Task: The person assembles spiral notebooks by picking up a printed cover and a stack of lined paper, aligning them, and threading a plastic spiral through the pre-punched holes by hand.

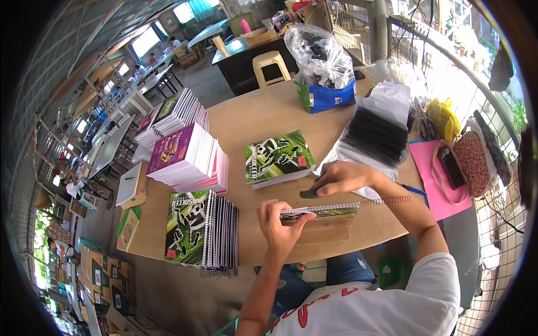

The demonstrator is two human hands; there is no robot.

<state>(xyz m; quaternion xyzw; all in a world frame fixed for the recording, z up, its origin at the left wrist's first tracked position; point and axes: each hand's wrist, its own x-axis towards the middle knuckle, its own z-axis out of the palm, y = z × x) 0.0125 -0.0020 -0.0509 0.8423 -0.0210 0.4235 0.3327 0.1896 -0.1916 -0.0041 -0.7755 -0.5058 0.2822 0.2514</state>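
Observation:
My left hand [280,224] is closed round the left end of a green notebook [330,211], held on edge with its row of binding holes upward. A thin wire spiral coil [386,200] sticks out from the notebook's right end and reaches past my right forearm. Just above the notebook, my right hand [346,178] has curled fingers. A small dark grey-green piece [309,194] shows at their tips; whether it is held or worn on a finger, I cannot tell. Beyond lies a stack of green soccer-cover notebooks [280,157].
On the left stand spiral-bound notebooks [218,229] and piles of purple-covered books [182,151]. Black coils [375,137] lie on white wrapping at the right. Behind them is a blue-green box [330,98] with a plastic bag. A pink sheet [434,182] bears a phone and strap.

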